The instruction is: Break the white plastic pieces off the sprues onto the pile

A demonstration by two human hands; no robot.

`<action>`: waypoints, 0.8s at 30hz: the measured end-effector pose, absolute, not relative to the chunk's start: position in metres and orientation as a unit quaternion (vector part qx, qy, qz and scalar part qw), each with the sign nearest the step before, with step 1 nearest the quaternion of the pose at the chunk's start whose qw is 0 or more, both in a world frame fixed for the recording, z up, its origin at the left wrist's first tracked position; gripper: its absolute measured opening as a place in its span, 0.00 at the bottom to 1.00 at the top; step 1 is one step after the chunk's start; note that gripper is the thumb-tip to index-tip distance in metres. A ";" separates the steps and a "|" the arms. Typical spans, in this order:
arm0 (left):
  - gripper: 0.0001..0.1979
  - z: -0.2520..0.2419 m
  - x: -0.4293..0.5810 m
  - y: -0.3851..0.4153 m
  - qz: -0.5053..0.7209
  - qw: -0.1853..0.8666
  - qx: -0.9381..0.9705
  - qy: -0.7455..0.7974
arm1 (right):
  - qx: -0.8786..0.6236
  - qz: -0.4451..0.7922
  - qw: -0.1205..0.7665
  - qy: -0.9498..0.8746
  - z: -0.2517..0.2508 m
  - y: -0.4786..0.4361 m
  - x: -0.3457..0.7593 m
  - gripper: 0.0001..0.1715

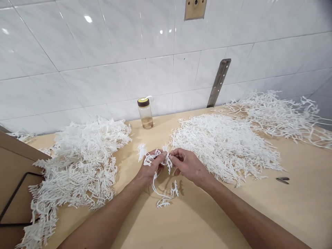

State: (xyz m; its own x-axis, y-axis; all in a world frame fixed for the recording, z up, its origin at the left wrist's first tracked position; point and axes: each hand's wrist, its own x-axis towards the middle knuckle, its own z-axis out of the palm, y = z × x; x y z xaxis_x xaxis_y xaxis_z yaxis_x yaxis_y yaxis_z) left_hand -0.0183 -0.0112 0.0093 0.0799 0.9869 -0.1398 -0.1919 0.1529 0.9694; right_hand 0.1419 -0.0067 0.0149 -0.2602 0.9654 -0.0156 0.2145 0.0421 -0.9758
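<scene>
At the middle of the table, my left hand (153, 166) is closed on a white branched piece (153, 157), whose sprigs fan out over the fingers. A thin stem with forked tips (164, 197) hangs below it. Touching it from the right, my right hand (187, 164) pinches a small white sprig (169, 163) between thumb and index finger. The two hands nearly meet, and the exact joint between the pieces is hidden by the fingertips.
White branched pieces form a heap on the left (80, 162), another on the right (223, 145) and a looser one at the back right (280, 114). A bottle (146, 116) stands behind my hands. Small metal snips (282, 180) lie right; a brown box (15, 166) is far left.
</scene>
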 end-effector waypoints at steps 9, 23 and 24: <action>0.19 0.022 -0.016 -0.017 0.490 0.571 0.457 0.475 | -0.498 0.501 0.364 -0.607 0.014 -0.011 0.136 0.10; 0.22 0.019 -0.014 -0.019 0.488 0.554 0.468 0.486 | -0.506 0.456 0.380 -0.626 0.004 -0.009 0.134 0.09; 0.22 0.019 -0.014 -0.019 0.491 0.553 0.467 0.485 | -0.508 0.438 0.377 -0.638 0.003 -0.009 0.134 0.10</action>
